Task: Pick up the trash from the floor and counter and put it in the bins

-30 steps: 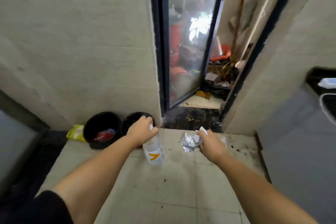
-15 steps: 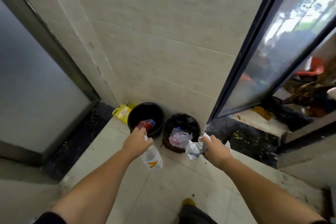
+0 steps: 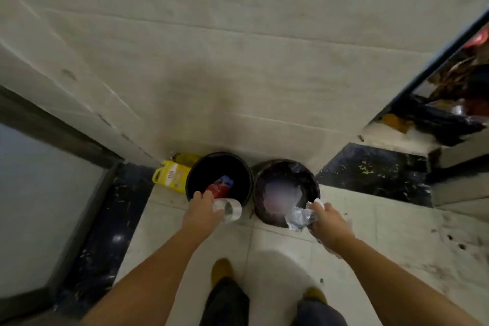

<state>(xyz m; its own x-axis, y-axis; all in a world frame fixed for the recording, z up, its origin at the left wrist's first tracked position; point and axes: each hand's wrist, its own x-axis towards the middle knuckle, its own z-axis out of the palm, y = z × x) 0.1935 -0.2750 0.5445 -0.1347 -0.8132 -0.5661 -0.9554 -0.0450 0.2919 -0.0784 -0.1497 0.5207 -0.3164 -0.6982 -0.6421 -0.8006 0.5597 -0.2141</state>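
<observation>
Two bins side by side against wall (image 3: 238, 61) (left bin (image 3: 195, 167), right bin (image 3: 312, 174)).

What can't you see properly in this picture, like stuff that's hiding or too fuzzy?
Head view, the only one:
- Plastic bottle: the left hand covers most of it; label hidden.
- Right hand: crumpled foil shows, but anything else it holds is hidden.
- Right bin: contents a pale blur.
- Yellow packet: print too small, partly behind the left bin.
</observation>
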